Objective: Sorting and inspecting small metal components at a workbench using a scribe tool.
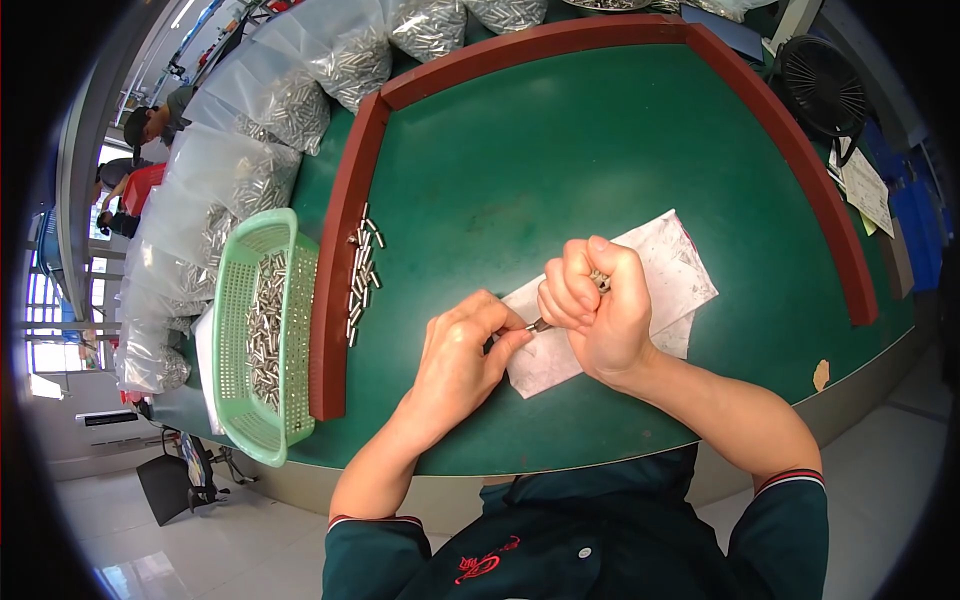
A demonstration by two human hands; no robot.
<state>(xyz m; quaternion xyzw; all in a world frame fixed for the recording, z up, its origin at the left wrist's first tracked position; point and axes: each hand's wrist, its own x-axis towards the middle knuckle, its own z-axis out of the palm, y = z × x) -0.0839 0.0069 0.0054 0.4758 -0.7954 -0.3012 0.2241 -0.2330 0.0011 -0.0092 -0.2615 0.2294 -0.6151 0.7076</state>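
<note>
Green felt-like matting is covering the worktable (600, 150), and both bare hands are working close together near its front edge. The right hand (592, 305) is closing into a loose fist around a bundle of small metal pins (600, 282), whose silvery ends are just peeking out beside the knuckles. The left hand (462, 355) is sitting just to the left of it, thumb and forefinger pressing together in a pinch on a single small metal pin (538, 325). That pin is lying between the two hands, its long axis running roughly left to right, one end at the left fingertips and the other pointing into the right fist. The left hand is the nearer one to it; the right is almost touching.

Under and beyond the right hand a white sheet of paper (670, 275) is lying flat. Further left of the left hand, a row of loose pins (360, 280) is resting against the raised red-brown rim (340, 260), and past that rim a pale green plastic basket (262, 335) is holding many more. Clear bags of pins (290, 110) are piling up beyond it. Ahead of the hands the mat is offering wide room; the curved rim is bounding it left, far and right.
</note>
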